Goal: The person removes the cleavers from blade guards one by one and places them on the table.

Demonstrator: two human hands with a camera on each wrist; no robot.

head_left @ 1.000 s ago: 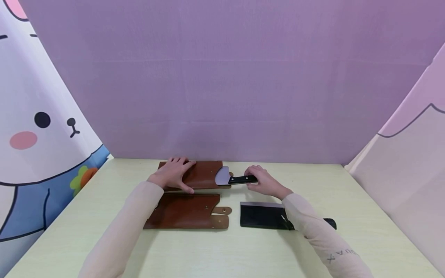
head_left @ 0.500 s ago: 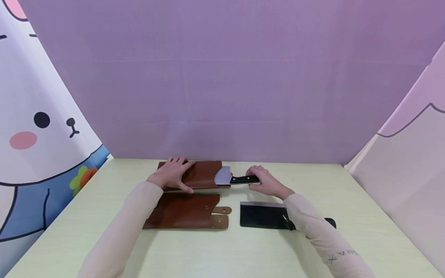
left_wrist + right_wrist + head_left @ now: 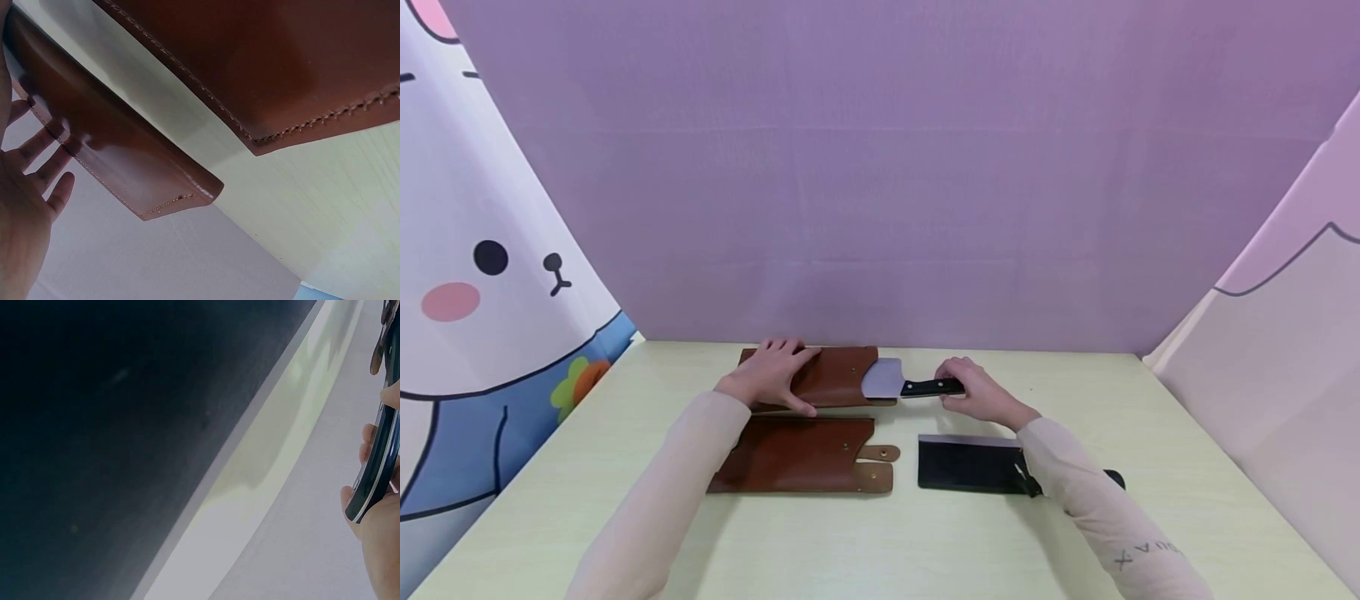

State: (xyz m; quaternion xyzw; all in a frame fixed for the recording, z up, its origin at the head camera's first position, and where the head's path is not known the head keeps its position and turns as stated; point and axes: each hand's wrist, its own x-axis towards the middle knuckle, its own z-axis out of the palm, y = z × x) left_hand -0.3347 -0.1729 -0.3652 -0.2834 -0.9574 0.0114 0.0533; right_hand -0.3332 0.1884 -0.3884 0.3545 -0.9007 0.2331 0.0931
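Note:
A brown leather knife sheath point(image 3: 835, 375) lies at the back of the table, partly covered by my left hand point(image 3: 767, 375). That hand spans it, with fingers at the far edge and thumb at the near edge. From the sheath's mouth protrudes a cleaver's pale blade point(image 3: 883, 378); the rest of the blade is inside. My right hand point(image 3: 973, 390) grips the cleaver's black riveted handle point(image 3: 925, 387). Nearer the front lies a second brown sheath point(image 3: 797, 454) with two snap straps. A dark-bladed cleaver point(image 3: 970, 467) rests to its right, its handle mostly hidden under my right forearm.
The pale wooden table point(image 3: 820, 542) ends at a purple cloth wall point(image 3: 880, 208) just behind the rear sheath. Cartoon-printed cloth point(image 3: 512, 350) hangs at the left, and another printed cloth point(image 3: 1277, 358) at the right.
My right hand has moved slightly right with the handle, so more of the cleaver's blade shows outside the sheath. My left hand stays nearly in place on the rear sheath.

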